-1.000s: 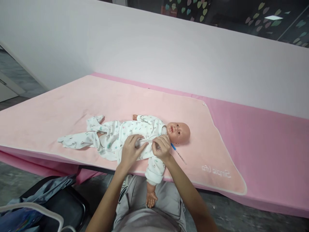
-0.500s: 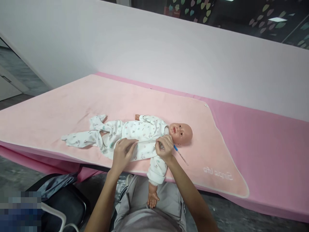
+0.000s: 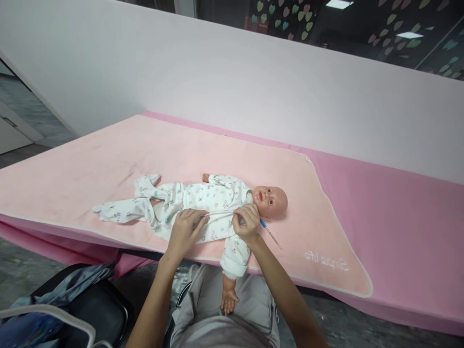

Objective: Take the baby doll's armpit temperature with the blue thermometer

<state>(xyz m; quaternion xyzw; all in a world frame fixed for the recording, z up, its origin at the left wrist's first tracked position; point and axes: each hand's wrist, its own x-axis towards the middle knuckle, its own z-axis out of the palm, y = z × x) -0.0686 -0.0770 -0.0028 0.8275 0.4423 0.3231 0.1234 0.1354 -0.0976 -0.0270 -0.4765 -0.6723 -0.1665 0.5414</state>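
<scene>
A baby doll [image 3: 276, 202] lies on its back, head to the right, in a white patterned romper [image 3: 203, 195]. The romper's front edge is drawn into a taut line between my two hands. My left hand [image 3: 186, 229] pinches that edge near the doll's waist. Close to the neck, my right hand [image 3: 248, 222] pinches its upper end, fingers curled. The doll's near arm [image 3: 229, 295] hangs over the table edge above my lap. Beside the head lies a thin stick with a blue end [image 3: 271, 234], like a thermometer, partly behind my right hand.
Under the doll is a peach mat [image 3: 108, 150] with a pale border, spread over a pink tablecloth [image 3: 402, 227]. A white wall [image 3: 232, 82] rises behind the table. At lower left stands a black chair [image 3: 101, 309] with cloth on it.
Both hands keep their pinch on the romper edge, almost unmoved. The view has shifted slightly. The doll lies as before.
</scene>
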